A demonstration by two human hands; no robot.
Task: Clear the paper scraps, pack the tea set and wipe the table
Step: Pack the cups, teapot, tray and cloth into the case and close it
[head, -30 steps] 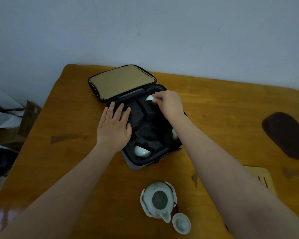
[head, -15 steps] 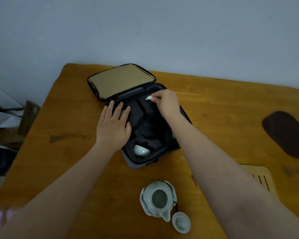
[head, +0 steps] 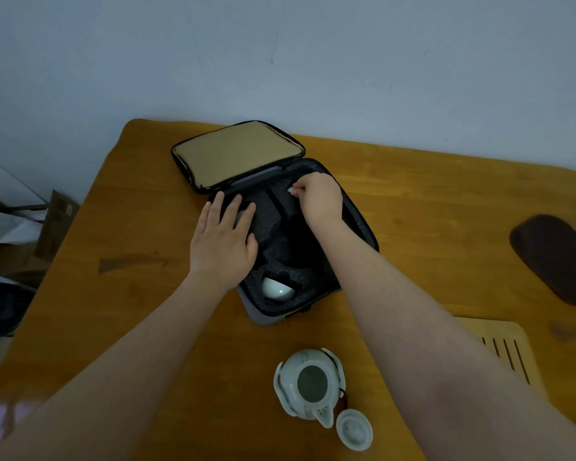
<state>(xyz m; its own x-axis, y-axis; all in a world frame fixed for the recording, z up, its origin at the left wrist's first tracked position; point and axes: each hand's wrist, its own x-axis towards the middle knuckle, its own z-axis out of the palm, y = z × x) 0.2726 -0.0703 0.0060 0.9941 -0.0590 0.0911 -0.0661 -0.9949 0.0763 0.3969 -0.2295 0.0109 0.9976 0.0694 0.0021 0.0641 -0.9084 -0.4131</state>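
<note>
An open carrying case [head: 265, 318] lies on the far middle of the wooden table [head: 113, 301], its tan-lined flap [head: 238, 154] laid back toward the wall. Inside it, a black foam insert [head: 275, 224] is cut into compartments. The left hand [head: 225, 241] lies palm down on the left part of the foam, fingers straight and a little spread. A pale shape [head: 240, 216] shows between two of the fingers, probably a cup seated in its hole, though the hand covers most of it. The right hand [head: 320, 201] reaches to the far right corner of the insert with its fingers curled, pinching a small white cup [head: 290, 189] between thumb and fingertips. That cup is at the mouth of the far compartment, and I cannot tell whether it is fully seated. A second cup [head: 277, 289], pale and glossy, sits in the near compartment, just below the left wrist. In front of the case, well apart from it, the pale teapot [head: 310, 384] stands upright and uncovered, spout toward the viewer, with its round lid [head: 353, 433] on the table just beside the spout. A dark brown cloth [head: 556, 257] lies near the right edge. A slatted bamboo tray [head: 507, 347] shows partly from behind the right forearm. Cardboard boxes [head: 52, 221] sit off the table's left side.
</note>
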